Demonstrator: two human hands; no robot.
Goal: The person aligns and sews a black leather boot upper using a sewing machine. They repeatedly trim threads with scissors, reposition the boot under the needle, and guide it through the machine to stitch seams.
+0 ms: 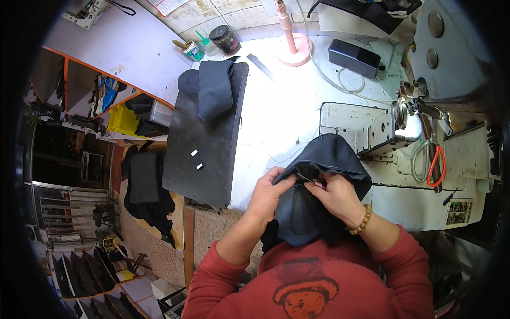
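Note:
A dark navy fabric piece (329, 154), shaped like a cap or shoe upper, is bunched in front of my chest at the near edge of the white worktable (276, 111). My left hand (268, 191) grips its left edge. My right hand (337, 196), with a wooden bead bracelet on the wrist, pinches the fabric near its middle, where a small pinkish bit shows between the fingers. Both hands meet over the fabric, just left of the sewing machine bed (361, 125).
A black mat (204, 143) lies on the table's left side with folded dark pieces (212, 87) and two small white tags (196, 159) on it. Orange-handled scissors (435, 165) hang at right. A pink lamp base (292, 50), a black box (354, 57) and jars (223, 38) stand at the back.

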